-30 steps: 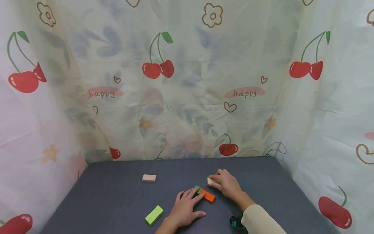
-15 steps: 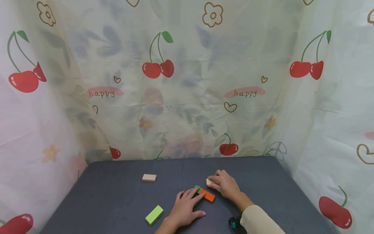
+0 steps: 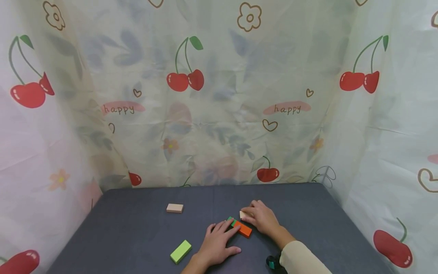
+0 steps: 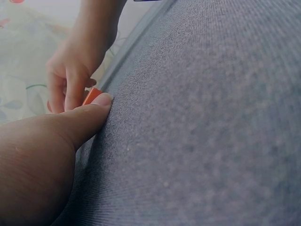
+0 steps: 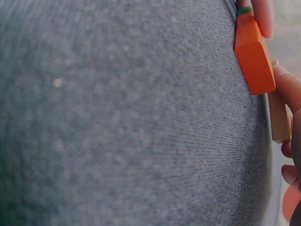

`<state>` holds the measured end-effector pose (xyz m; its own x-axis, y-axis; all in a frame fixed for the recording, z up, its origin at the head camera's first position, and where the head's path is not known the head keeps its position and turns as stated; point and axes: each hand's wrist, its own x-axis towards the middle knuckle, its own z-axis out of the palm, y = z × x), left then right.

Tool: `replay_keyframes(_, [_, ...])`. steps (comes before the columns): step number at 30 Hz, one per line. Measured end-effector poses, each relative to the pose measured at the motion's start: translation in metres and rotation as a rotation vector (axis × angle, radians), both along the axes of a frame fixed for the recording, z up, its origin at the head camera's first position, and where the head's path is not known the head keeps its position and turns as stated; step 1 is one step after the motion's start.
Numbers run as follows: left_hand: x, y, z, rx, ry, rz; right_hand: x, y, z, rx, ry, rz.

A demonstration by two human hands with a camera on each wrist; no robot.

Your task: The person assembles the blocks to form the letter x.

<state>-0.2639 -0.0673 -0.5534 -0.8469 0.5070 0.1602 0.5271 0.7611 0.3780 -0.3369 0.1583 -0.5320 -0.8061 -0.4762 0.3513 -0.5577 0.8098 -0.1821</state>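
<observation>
My left hand rests spread low on the table, its fingers reaching over a green block and an orange block that lie end to end. Just beyond them, my right hand pinches a pale wooden block between thumb and fingers. In the right wrist view the wooden block appears right behind the orange block, with the right thumb on it. The left thumb hides most of the orange block in the left wrist view.
Another pale wooden block lies at the back left of the dark cloth-covered table. A lime green block sits left of my left hand. A patterned curtain encloses the back and sides. A black device shows at the right wrist.
My right hand has slid a little left and nearer to me with the wooden block, closing toward the green and orange blocks. The left hand has stayed in place.
</observation>
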Motion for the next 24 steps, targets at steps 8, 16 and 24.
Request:
replay_keyframes(8, [0.0010,0.0002,0.0029,-0.005,-0.007,0.005,0.0010,-0.0014,-0.0006,0.023,-0.005,0.026])
replay_keyframes(16, [0.0003,0.0006,0.0027,-0.008,-0.019,0.008,0.0022,-0.0038,0.0006,0.039,-0.009,0.033])
replay_keyframes(24, [-0.0006,-0.0002,0.0007,-0.002,-0.006,-0.008,0.0001,-0.0066,-0.0026,0.042,-0.006,0.050])
